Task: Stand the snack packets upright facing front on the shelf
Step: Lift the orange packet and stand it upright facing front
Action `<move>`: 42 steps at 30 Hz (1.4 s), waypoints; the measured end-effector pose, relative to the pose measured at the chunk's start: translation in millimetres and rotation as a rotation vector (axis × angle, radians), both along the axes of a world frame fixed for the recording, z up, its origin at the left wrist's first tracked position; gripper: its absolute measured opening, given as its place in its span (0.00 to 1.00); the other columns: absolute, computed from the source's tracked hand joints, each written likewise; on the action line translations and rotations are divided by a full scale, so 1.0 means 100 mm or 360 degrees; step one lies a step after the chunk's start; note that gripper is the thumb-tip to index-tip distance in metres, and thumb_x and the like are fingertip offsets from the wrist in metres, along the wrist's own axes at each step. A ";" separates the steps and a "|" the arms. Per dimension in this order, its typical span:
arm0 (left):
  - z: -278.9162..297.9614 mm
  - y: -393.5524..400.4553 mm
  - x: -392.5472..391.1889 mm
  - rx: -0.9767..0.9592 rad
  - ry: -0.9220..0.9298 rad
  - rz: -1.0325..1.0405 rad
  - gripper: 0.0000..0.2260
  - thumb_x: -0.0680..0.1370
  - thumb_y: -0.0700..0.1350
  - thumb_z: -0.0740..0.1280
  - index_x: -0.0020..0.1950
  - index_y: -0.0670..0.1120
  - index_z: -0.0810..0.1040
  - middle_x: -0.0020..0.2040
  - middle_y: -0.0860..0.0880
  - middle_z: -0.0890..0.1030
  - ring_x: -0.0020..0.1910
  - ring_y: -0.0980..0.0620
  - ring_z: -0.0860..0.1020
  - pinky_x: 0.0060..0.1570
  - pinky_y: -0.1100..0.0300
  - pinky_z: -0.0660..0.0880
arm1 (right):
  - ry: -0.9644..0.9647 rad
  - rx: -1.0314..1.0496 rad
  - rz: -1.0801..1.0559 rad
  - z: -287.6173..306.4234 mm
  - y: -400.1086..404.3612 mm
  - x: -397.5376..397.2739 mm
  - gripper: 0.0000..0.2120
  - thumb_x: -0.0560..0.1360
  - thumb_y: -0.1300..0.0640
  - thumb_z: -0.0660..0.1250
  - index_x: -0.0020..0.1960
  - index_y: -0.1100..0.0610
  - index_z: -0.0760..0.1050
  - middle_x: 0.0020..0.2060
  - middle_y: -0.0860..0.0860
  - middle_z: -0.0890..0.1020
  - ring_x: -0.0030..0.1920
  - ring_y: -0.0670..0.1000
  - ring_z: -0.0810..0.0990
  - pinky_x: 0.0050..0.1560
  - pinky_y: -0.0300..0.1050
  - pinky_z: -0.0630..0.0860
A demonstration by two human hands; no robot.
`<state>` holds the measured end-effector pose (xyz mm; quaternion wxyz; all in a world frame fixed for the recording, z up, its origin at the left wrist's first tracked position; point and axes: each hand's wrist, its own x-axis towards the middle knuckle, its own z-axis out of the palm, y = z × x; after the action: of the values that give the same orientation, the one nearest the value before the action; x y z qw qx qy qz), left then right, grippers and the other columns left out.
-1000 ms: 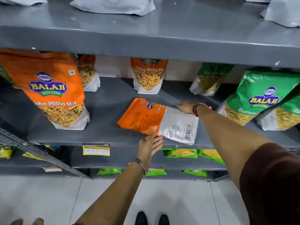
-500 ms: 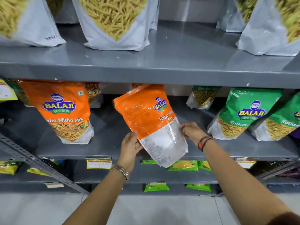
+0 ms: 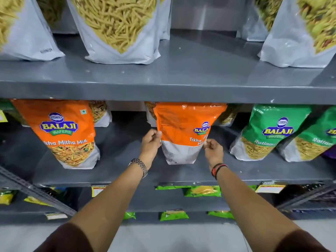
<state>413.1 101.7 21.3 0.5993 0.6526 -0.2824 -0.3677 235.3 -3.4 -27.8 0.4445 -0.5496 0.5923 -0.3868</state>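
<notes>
An orange Tikha Mitha Mix packet (image 3: 183, 128) stands upright in the middle of the grey middle shelf (image 3: 181, 174), its printed back and side panel turned toward me. My left hand (image 3: 151, 140) pinches its left edge. My right hand (image 3: 213, 149) pinches its right edge. Its base rests on or just above the shelf. Another orange packet (image 3: 60, 131) stands upright at the left, front facing out. Two green Ratlami packets (image 3: 269, 131) lean at the right.
The upper shelf (image 3: 172, 88) overhangs the packet tops and carries several large white sev bags (image 3: 118, 28). More orange and green packets stand at the back of the middle shelf. Lower shelves hold small green and yellow packets (image 3: 201, 190) and price labels. A grey brace (image 3: 36, 193) slants at lower left.
The orange packet lay flat on the shelf, was lifted and tilted by both hands, and now stands upright between them. The camera view has risen toward the upper shelf.
</notes>
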 end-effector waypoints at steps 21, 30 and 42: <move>-0.22 -0.53 -0.44 0.0401 0.0442 -0.0185 0.15 0.80 0.46 0.57 0.48 0.38 0.79 0.57 0.36 0.79 0.54 0.43 0.77 0.62 0.47 0.72 | -0.0189 0.0269 0.0519 -0.05 0.69 -0.18 0.21 0.80 0.46 0.52 0.38 0.53 0.78 0.34 0.50 0.84 0.38 0.47 0.83 0.42 0.38 0.79; -0.36 0.21 -0.93 0.0241 -0.0161 0.0080 0.24 0.81 0.51 0.52 0.75 0.44 0.58 0.75 0.48 0.63 0.73 0.51 0.62 0.63 0.70 0.57 | -0.0282 0.0174 0.0028 0.15 0.21 -0.37 0.18 0.80 0.46 0.51 0.44 0.55 0.74 0.45 0.56 0.81 0.48 0.56 0.79 0.60 0.57 0.75; -0.23 0.08 -1.32 0.0014 0.0430 0.0200 0.28 0.78 0.62 0.45 0.76 0.53 0.54 0.77 0.51 0.58 0.75 0.52 0.59 0.74 0.52 0.57 | -0.0464 0.0729 0.0370 0.55 0.03 0.08 0.38 0.74 0.33 0.35 0.54 0.52 0.77 0.63 0.56 0.78 0.67 0.56 0.72 0.71 0.56 0.62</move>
<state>281.5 109.3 -2.1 0.6508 0.6162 -0.1560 -0.4152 243.0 -0.6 27.1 0.6786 -0.4376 0.5273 -0.2643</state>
